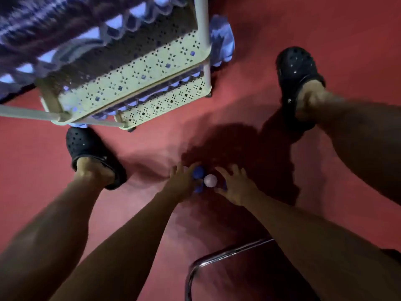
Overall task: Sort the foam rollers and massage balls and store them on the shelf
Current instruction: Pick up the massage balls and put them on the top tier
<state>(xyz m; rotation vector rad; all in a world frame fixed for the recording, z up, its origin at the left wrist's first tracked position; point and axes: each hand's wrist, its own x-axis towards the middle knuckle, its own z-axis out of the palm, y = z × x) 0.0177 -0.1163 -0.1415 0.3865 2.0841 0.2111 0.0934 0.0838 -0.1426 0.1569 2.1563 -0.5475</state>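
Head view: I look straight down at my two arms reaching to the floor.
Pale ball (210, 180): a whitish studded massage ball, low on the floor, between my two hands.
Blue balls (199, 172): one round blue ball just left of the pale one, touching it; more blue shows below it and under my right palm, too blurred to count.
Left hand (181, 181): fingers curled round the blue ball from its left side, gripping it.
Right hand (234, 186): fingers spread and bent over the cluster from the right; whether they grip anything I cannot tell.
Floor (325, 29): red, smooth, with my dark shadow around the balls.
Shelf (138, 77): a cream perforated rack with white posts, up-left of the balls and well apart from them; blue shapes sit on its tiers.
Feet: black clogs (298, 83), one on each side, the left one beside the shelf's corner.
Chair frame (217, 257): a curved chrome tube, near the bottom edge.
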